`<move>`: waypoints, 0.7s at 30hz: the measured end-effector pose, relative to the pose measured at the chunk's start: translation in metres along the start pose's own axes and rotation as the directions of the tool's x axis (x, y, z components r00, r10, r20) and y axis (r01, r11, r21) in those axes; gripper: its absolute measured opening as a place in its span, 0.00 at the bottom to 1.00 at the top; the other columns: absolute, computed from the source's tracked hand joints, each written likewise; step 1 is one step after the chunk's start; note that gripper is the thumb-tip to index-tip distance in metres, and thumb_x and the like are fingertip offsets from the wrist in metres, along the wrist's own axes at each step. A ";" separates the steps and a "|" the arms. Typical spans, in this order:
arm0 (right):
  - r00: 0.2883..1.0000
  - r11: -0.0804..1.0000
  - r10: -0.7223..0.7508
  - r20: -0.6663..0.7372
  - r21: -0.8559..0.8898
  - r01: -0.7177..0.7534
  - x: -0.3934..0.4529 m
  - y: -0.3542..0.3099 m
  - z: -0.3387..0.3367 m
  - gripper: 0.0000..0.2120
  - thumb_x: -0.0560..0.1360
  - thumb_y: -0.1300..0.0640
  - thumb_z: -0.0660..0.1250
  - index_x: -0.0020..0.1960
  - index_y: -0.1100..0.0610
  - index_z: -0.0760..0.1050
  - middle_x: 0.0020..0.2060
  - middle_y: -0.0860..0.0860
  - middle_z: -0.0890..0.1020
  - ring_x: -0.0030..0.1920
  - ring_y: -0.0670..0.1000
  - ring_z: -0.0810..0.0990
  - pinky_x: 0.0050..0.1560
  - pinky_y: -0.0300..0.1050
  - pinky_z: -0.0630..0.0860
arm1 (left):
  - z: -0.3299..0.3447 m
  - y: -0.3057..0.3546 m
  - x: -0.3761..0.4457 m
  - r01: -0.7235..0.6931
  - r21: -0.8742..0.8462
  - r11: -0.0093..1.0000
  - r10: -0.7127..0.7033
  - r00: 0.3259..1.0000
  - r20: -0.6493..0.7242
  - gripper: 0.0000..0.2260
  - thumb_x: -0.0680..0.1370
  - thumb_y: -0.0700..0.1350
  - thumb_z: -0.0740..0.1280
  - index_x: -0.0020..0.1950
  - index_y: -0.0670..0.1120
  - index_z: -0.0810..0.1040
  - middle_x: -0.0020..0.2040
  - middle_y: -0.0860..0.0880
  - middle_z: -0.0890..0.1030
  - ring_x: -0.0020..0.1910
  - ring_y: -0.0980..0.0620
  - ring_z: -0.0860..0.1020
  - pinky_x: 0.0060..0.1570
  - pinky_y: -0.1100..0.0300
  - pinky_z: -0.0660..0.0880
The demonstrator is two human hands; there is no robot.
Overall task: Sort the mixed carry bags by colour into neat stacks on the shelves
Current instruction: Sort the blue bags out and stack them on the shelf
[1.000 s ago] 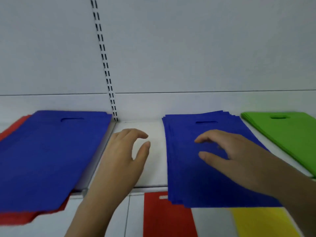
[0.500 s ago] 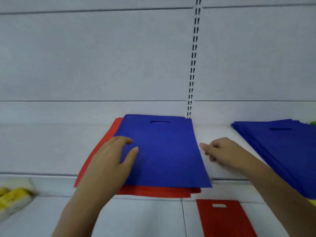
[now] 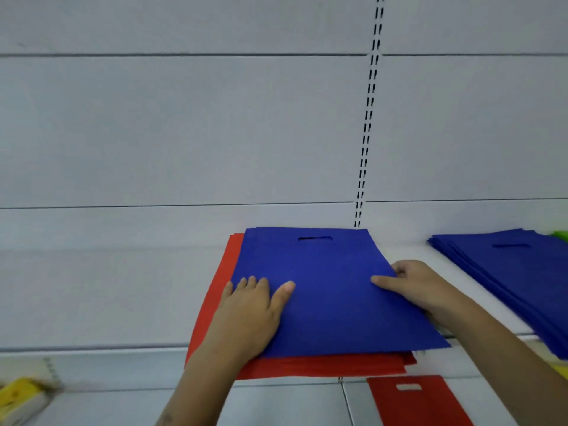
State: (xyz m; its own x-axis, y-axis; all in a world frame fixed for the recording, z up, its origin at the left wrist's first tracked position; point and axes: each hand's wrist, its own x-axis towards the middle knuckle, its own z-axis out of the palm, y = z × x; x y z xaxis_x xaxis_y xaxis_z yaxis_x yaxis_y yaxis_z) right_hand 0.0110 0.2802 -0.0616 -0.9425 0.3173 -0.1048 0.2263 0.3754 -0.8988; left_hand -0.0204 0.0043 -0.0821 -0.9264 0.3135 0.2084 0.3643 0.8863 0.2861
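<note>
Backdrop: pale grey panelled wall with a slotted upright [image 3: 367, 124]; white shelf [image 3: 92, 302] below.
Blue bag [image 3: 332, 290]: flat atop the red stack [image 3: 307, 368], centre shelf.
Handling: likely light, limp, slides easily; best taken by the side edges.
Left hand [image 3: 252, 315]: fingers fairly straight, resting on its 9 o'clock edge.
Right hand [image 3: 415, 287]: thumb on top, fingers curled under the 3 o'clock edge.
Blue stack [image 3: 507, 272]: 3 o'clock, apart.
Red bag [image 3: 412, 404]: lower shelf, 5 o'clock.
</note>
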 end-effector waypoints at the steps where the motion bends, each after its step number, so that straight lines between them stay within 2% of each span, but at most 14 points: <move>1: 1.000 0.999 0.005 -0.014 -0.042 -0.006 0.001 0.000 -0.001 0.12 0.74 0.51 0.72 0.50 0.59 0.79 0.41 0.53 0.86 0.40 0.54 0.86 0.44 0.53 0.83 | -0.001 0.002 -0.001 -0.007 -0.019 1.000 0.007 1.000 0.006 0.37 0.74 0.70 0.37 0.62 0.47 0.72 0.61 0.47 0.75 0.67 0.47 0.68 0.72 0.50 0.55; 4: 0.998 0.994 0.041 0.046 -0.108 -0.036 0.000 -0.004 -0.005 0.12 0.75 0.49 0.71 0.51 0.58 0.80 0.40 0.51 0.87 0.40 0.53 0.86 0.43 0.50 0.83 | -0.008 0.007 -0.007 -0.027 -0.188 0.982 0.031 0.999 0.018 0.27 0.76 0.66 0.43 0.52 0.48 0.72 0.56 0.48 0.77 0.60 0.48 0.72 0.67 0.53 0.63; 7: 0.993 0.999 0.041 0.108 -0.034 -0.037 -0.006 -0.010 -0.010 0.09 0.76 0.53 0.69 0.52 0.59 0.80 0.40 0.50 0.87 0.40 0.51 0.86 0.36 0.43 0.80 | -0.018 0.003 -0.005 -0.021 -0.380 0.925 0.032 0.999 0.024 0.30 0.73 0.69 0.44 0.46 0.46 0.71 0.51 0.47 0.78 0.53 0.48 0.75 0.55 0.54 0.69; 9: 0.998 0.996 -0.060 0.000 -0.073 0.059 -0.005 -0.007 -0.010 0.06 0.76 0.54 0.70 0.50 0.55 0.81 0.40 0.47 0.86 0.38 0.48 0.86 0.34 0.42 0.80 | -0.023 -0.003 0.002 -0.014 -0.350 0.937 0.016 1.000 0.002 0.32 0.72 0.71 0.44 0.47 0.45 0.72 0.48 0.47 0.78 0.48 0.49 0.75 0.52 0.54 0.70; 10: 0.987 0.983 -0.136 -0.081 -0.133 0.125 -0.005 -0.005 -0.009 0.04 0.76 0.53 0.70 0.48 0.53 0.81 0.40 0.47 0.86 0.37 0.46 0.85 0.35 0.43 0.80 | -0.024 -0.006 0.004 0.005 -0.298 0.954 -0.002 1.000 0.011 0.30 0.74 0.69 0.47 0.48 0.44 0.71 0.51 0.46 0.79 0.48 0.49 0.75 0.51 0.55 0.69; 12: 0.957 0.961 -0.240 -0.164 -0.178 0.211 -0.006 -0.005 -0.008 0.02 0.76 0.54 0.70 0.47 0.51 0.81 0.40 0.46 0.86 0.36 0.45 0.84 0.36 0.42 0.79 | -0.026 -0.006 0.008 0.051 -0.217 0.975 -0.043 0.998 0.044 0.20 0.78 0.64 0.53 0.52 0.49 0.69 0.59 0.44 0.77 0.54 0.47 0.74 0.51 0.56 0.68; 13: 0.969 0.975 -0.214 -0.124 -0.082 0.205 -0.008 -0.007 -0.007 0.03 0.76 0.54 0.69 0.49 0.52 0.80 0.41 0.47 0.86 0.37 0.46 0.85 0.37 0.43 0.79 | -0.026 -0.006 0.011 0.066 -0.191 0.979 -0.055 0.996 0.064 0.16 0.79 0.63 0.54 0.52 0.51 0.66 0.59 0.44 0.77 0.56 0.46 0.74 0.49 0.57 0.68; 15: 0.995 0.990 -0.068 0.080 0.132 0.057 -0.014 -0.014 -0.004 0.07 0.77 0.54 0.68 0.53 0.55 0.80 0.44 0.50 0.87 0.43 0.51 0.86 0.42 0.46 0.80 | -0.023 -0.005 0.016 0.067 -0.182 0.981 -0.052 0.995 0.088 0.14 0.79 0.62 0.56 0.54 0.52 0.63 0.55 0.47 0.74 0.53 0.49 0.73 0.40 0.63 0.66; 16: 0.986 0.988 -0.027 0.163 0.154 0.002 -0.017 -0.017 -0.001 0.09 0.77 0.54 0.68 0.55 0.56 0.80 0.45 0.51 0.87 0.45 0.53 0.86 0.46 0.48 0.81 | -0.022 -0.005 0.020 0.064 -0.207 0.976 -0.046 0.995 0.089 0.16 0.78 0.62 0.57 0.58 0.52 0.65 0.57 0.48 0.73 0.54 0.50 0.72 0.42 0.65 0.66; 17: 0.982 0.992 -0.023 0.188 0.128 -0.002 -0.017 -0.017 0.001 0.10 0.77 0.53 0.68 0.55 0.56 0.80 0.46 0.52 0.86 0.45 0.54 0.86 0.48 0.50 0.81 | -0.021 -0.006 0.025 0.072 -0.249 0.966 -0.049 0.994 0.097 0.22 0.78 0.61 0.58 0.66 0.50 0.65 0.62 0.48 0.73 0.60 0.49 0.72 0.48 0.64 0.67; 19: 0.988 0.996 -0.086 0.126 0.047 0.081 -0.018 -0.018 0.006 0.08 0.77 0.53 0.67 0.54 0.54 0.81 0.45 0.50 0.87 0.44 0.52 0.86 0.50 0.53 0.81 | -0.023 -0.006 0.032 0.109 -0.370 0.922 -0.077 0.992 0.100 0.31 0.78 0.62 0.60 0.76 0.49 0.58 0.72 0.49 0.67 0.69 0.50 0.68 0.62 0.59 0.65; 21: 0.981 0.980 -0.189 0.035 -0.056 0.191 -0.020 -0.019 0.007 0.07 0.78 0.52 0.67 0.51 0.52 0.82 0.43 0.46 0.86 0.41 0.50 0.86 0.49 0.53 0.82 | -0.025 -0.009 0.039 0.143 -0.504 0.852 -0.113 0.990 0.089 0.32 0.77 0.61 0.62 0.77 0.50 0.57 0.74 0.50 0.65 0.70 0.50 0.67 0.68 0.54 0.65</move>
State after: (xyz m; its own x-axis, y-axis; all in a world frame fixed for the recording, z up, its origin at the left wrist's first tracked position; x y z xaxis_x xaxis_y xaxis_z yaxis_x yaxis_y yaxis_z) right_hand 0.0243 0.2606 -0.0456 -0.9764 0.2097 0.0523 0.0554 0.4771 -0.8771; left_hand -0.0575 -0.0005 -0.0530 -0.9665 0.2403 0.0902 0.2256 0.6277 0.7450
